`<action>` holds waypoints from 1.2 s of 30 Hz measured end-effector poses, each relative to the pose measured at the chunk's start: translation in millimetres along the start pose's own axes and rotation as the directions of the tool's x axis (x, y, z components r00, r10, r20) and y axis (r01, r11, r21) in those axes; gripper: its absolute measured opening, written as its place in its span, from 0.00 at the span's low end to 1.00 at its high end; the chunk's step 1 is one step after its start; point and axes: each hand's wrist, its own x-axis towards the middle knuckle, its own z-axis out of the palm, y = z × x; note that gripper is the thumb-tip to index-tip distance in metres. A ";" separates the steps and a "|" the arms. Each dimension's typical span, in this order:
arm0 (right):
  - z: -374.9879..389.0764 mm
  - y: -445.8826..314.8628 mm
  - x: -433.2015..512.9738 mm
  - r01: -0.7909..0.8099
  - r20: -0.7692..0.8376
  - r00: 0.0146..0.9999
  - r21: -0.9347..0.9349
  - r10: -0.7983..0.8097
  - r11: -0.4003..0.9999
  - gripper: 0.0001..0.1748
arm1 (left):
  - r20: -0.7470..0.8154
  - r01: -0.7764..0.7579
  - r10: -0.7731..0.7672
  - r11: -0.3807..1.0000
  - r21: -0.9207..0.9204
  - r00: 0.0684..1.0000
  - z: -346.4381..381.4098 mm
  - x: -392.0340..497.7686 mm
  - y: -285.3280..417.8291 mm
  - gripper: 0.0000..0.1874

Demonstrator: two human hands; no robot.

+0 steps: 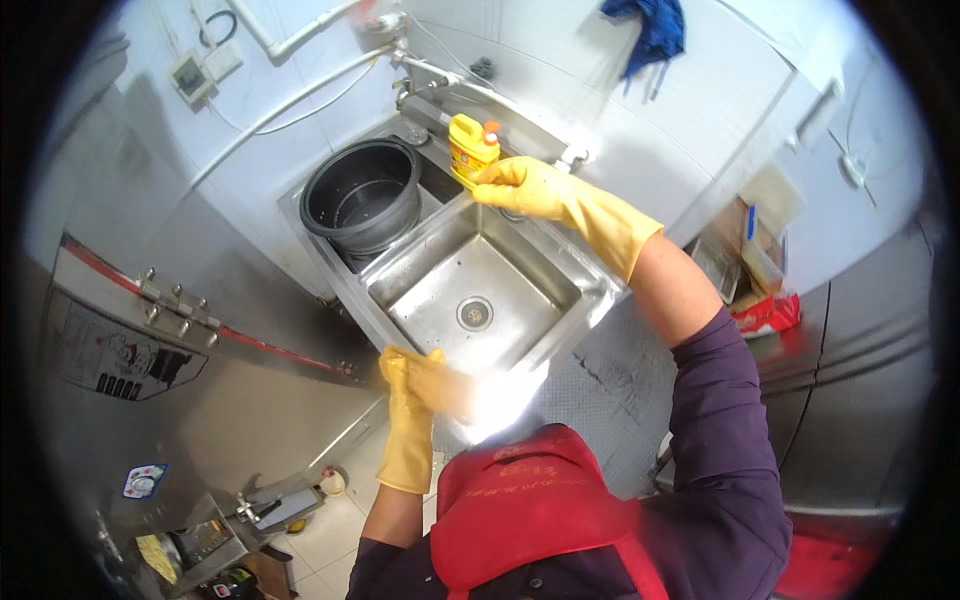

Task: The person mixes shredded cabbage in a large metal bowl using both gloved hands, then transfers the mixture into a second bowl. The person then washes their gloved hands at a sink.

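My right hand [529,189], in a yellow rubber glove, pinches the lower end of a yellow plastic bottle [472,148] with an orange cap at the back rim of a stainless steel sink [469,300]. The basin holds no water, and its round drain strainer [475,313] shows. At the near left rim, my gloved left hand [405,375] grips a blurred yellowish-brown item [444,386], perhaps a cloth; its kind cannot be told. A large dark round tub [364,196] stands in the compartment left of the basin, with little in it.
Behind the sink are a metal tap [405,91] and white wall pipes [300,86]. A blue cloth [651,37] hangs on the wall. Stainless steel equipment with several valves [180,309] stands at left. Open boxes and a red package [772,316] are at right.
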 end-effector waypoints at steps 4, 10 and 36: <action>-56.9 27.9 61.0 -0.163 0.020 0.987 0.233 0.162 0.959 0.22 | -0.066 -0.042 0.037 0.997 -0.072 0.997 -0.1 21.5 -30.1 0.37; -112.5 72.3 150.4 -0.040 0.094 0.996 0.314 0.011 0.949 0.21 | -0.244 -0.032 0.021 0.999 -0.042 0.970 16.6 37.7 -53.6 0.48; -123.5 116.4 120.9 -0.452 0.703 0.677 0.165 0.217 0.876 0.23 | -0.237 0.084 -0.180 0.927 -0.365 0.955 89.0 222.4 -163.0 0.27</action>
